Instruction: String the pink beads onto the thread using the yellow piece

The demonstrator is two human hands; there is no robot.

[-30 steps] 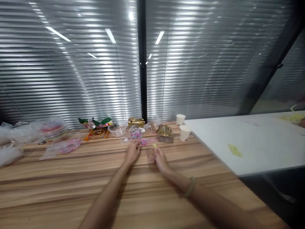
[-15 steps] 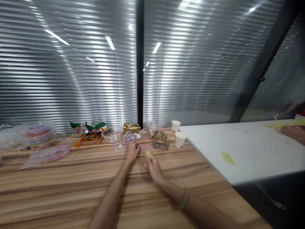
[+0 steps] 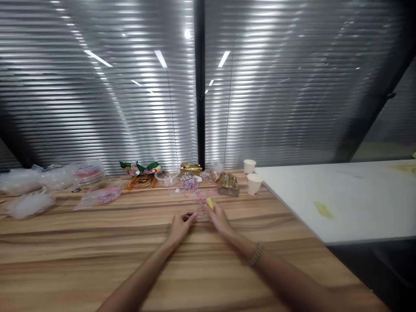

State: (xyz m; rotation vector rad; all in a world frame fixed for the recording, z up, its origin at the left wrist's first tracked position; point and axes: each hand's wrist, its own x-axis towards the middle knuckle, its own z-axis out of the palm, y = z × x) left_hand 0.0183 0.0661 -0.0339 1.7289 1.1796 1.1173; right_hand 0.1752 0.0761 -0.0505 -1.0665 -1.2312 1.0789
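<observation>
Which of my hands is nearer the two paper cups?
Right. The right hand lies in front of the paper cups, toward their left; the left hand is farther left, beyond the right one.

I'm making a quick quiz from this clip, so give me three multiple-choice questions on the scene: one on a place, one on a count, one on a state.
1. Where do the small white paper cups stand?
A. at the wooden table's far edge, beside the white table
B. at the near edge
C. on the floor

2. How many white paper cups are there?
A. one
B. two
C. four

3. What does the right hand hold?
A. a small yellow piece at its fingertips
B. a cup
C. nothing

Answers: 1 A, they stand by the blinds next to the white top. 2 B, two stand together. 3 A, the yellow bit sticks up from its fingers, near the left hand.
</observation>
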